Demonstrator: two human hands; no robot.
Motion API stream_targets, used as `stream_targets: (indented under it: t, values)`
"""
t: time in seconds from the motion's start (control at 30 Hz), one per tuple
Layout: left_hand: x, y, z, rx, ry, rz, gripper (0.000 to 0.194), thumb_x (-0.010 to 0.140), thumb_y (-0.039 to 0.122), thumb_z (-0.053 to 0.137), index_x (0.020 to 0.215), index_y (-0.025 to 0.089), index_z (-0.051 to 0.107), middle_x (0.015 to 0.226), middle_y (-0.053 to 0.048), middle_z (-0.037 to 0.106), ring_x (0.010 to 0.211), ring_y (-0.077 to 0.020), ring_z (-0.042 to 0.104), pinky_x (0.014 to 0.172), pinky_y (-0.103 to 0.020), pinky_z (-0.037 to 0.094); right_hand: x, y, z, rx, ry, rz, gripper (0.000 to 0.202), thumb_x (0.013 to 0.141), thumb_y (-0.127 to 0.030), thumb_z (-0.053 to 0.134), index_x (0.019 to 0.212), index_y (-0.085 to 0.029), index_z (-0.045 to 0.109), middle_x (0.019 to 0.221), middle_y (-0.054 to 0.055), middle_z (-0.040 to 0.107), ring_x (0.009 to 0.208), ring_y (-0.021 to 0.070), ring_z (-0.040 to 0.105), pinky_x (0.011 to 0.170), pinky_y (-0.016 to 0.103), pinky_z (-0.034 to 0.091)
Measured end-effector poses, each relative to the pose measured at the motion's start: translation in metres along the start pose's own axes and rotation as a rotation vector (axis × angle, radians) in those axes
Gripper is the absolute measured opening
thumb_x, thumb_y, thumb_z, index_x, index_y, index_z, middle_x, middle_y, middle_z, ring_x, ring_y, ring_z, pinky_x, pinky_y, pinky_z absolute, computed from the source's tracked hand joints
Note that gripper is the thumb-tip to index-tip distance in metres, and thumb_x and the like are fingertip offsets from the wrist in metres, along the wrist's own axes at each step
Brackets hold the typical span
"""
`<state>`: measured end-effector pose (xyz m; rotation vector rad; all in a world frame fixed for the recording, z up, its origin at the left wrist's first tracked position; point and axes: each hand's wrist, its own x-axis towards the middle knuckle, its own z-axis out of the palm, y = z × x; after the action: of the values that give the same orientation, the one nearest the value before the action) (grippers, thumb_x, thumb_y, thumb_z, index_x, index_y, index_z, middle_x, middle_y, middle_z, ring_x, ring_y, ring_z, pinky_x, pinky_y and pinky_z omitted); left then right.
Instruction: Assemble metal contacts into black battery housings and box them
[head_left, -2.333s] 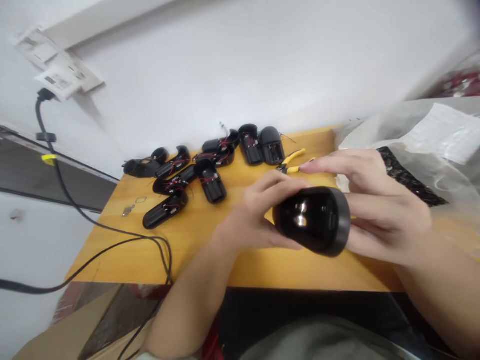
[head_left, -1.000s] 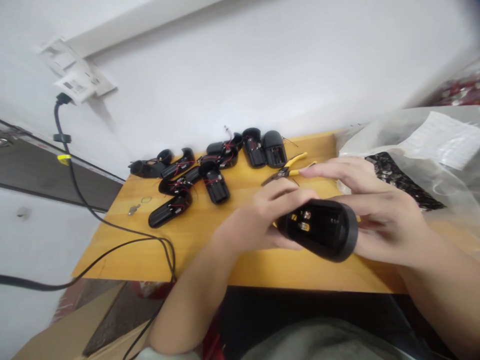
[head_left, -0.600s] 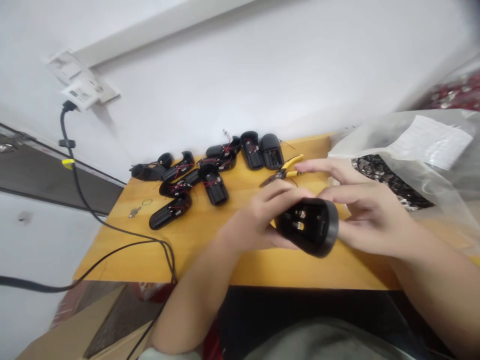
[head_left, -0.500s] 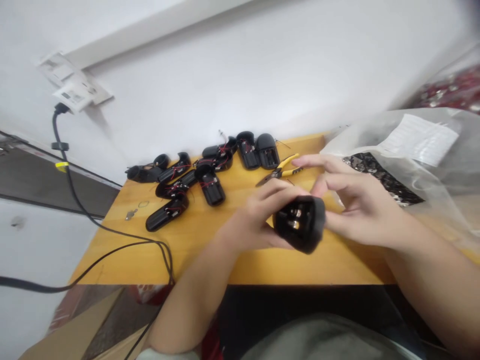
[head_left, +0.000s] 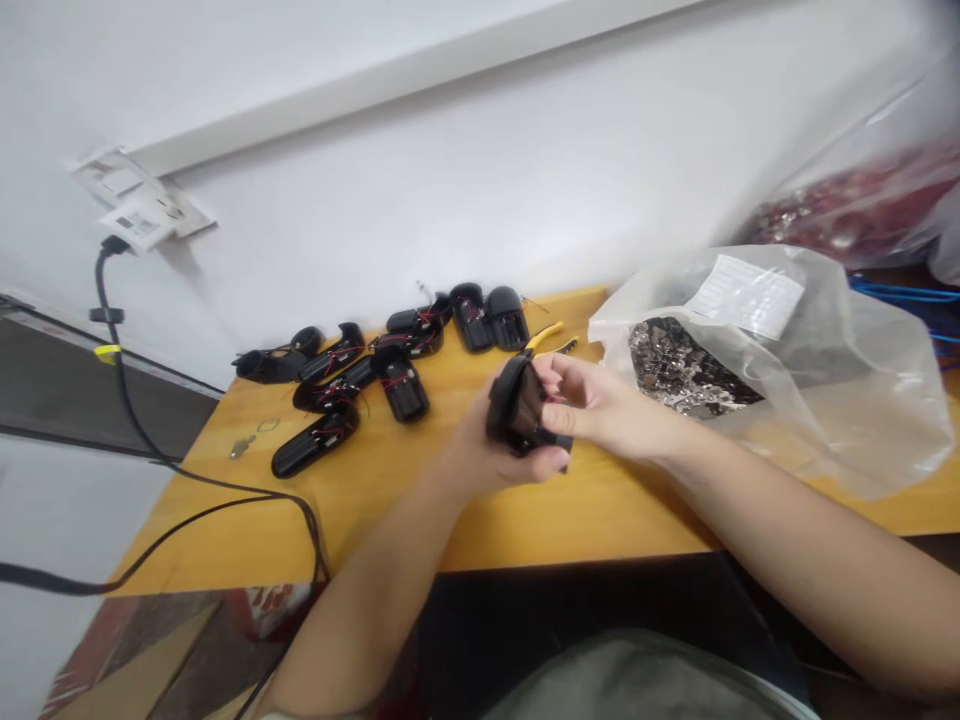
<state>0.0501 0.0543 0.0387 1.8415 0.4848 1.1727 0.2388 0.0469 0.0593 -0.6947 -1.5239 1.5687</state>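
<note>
Casing (head_left: 511,396) has turned around between the hands (head_left: 604,412).

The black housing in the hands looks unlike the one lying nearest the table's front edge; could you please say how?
The held housing is in the left hand and right hand; the front housing lies on the table. The held housing has its curved hood leftmost in view; the front housing, rightmost. Both are black.

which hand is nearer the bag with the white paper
Right. The right hand is near the left end of the bag; the left hand is farther left, holding the black housing.
</note>
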Motion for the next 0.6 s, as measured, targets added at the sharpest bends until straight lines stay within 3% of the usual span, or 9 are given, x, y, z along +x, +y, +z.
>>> stream_targets:
  t: [0.13, 0.23, 0.3, 0.4, 0.47, 0.53, 0.6]
  values:
    - [0.003, -0.001, -0.01, 0.245, 0.087, -0.034, 0.051, 0.078, 0.039, 0.082, 0.12, 0.022, 0.059, 0.112, -0.006, 0.069, 0.101, -0.0214, 0.07, 0.091, -0.04, 0.061, 0.001, 0.01, 0.002, -0.201, 0.142, -0.072, 0.047, 0.094, -0.058, 0.075, 0.112, -0.019, 0.055, 0.107, 0.008, 0.06, 0.101, 0.0217, 0.061, 0.091, 0.039, 0.053]
    - [0.005, 0.001, -0.018, 0.422, 0.107, -0.112, 0.052, 0.075, 0.034, 0.082, 0.121, 0.02, 0.061, 0.113, -0.008, 0.072, 0.101, -0.0235, 0.07, 0.093, -0.043, 0.059, 0.004, 0.015, 0.001, -0.339, 0.303, -0.207, 0.041, 0.093, -0.045, 0.074, 0.121, -0.02, 0.057, 0.119, 0.012, 0.063, 0.112, 0.0259, 0.062, 0.102, 0.046, 0.051]
    - [0.006, 0.003, -0.022, 0.528, 0.101, -0.144, 0.053, 0.074, 0.031, 0.082, 0.121, 0.019, 0.063, 0.113, -0.009, 0.073, 0.103, -0.025, 0.07, 0.096, -0.045, 0.057, 0.005, 0.014, -0.001, -0.333, 0.336, -0.243, 0.034, 0.09, -0.035, 0.067, 0.12, -0.02, 0.06, 0.12, 0.011, 0.067, 0.114, 0.0268, 0.062, 0.106, 0.048, 0.05]
    - [0.007, 0.004, -0.021, 0.707, 0.096, -0.168, 0.05, 0.075, 0.031, 0.081, 0.122, 0.02, 0.067, 0.113, -0.009, 0.073, 0.106, -0.0277, 0.068, 0.096, -0.046, 0.056, 0.005, 0.006, -0.003, -0.252, 0.241, -0.149, 0.02, 0.091, -0.029, 0.053, 0.101, -0.019, 0.067, 0.106, 0.008, 0.071, 0.101, 0.0252, 0.065, 0.096, 0.043, 0.054]
    - [0.007, 0.004, -0.017, 0.828, 0.049, -0.138, 0.045, 0.077, 0.034, 0.08, 0.118, 0.019, 0.069, 0.107, -0.01, 0.075, 0.102, -0.029, 0.067, 0.093, -0.046, 0.055, 0.002, -0.003, -0.001, -0.255, 0.222, -0.074, 0.028, 0.1, -0.036, 0.048, 0.086, -0.019, 0.066, 0.09, 0.007, 0.07, 0.085, 0.0231, 0.064, 0.081, 0.038, 0.054]
    - [0.007, 0.005, -0.011, 0.914, -0.02, -0.065, 0.042, 0.078, 0.036, 0.079, 0.115, 0.018, 0.07, 0.102, -0.01, 0.076, 0.094, -0.0289, 0.066, 0.09, -0.046, 0.053, -0.004, -0.012, 0.003, -0.351, 0.252, -0.021, 0.043, 0.105, -0.05, 0.05, 0.079, -0.019, 0.064, 0.077, 0.006, 0.065, 0.072, 0.0208, 0.06, 0.068, 0.035, 0.049]
    - [0.007, 0.007, -0.007, 0.933, -0.09, 0.02, 0.047, 0.077, 0.04, 0.081, 0.117, 0.017, 0.069, 0.103, -0.011, 0.076, 0.091, -0.0287, 0.065, 0.089, -0.047, 0.053, -0.017, -0.022, 0.007, -0.511, 0.297, 0.027, 0.044, 0.101, -0.055, 0.063, 0.077, -0.018, 0.066, 0.07, 0.005, 0.062, 0.065, 0.0193, 0.057, 0.062, 0.033, 0.045]
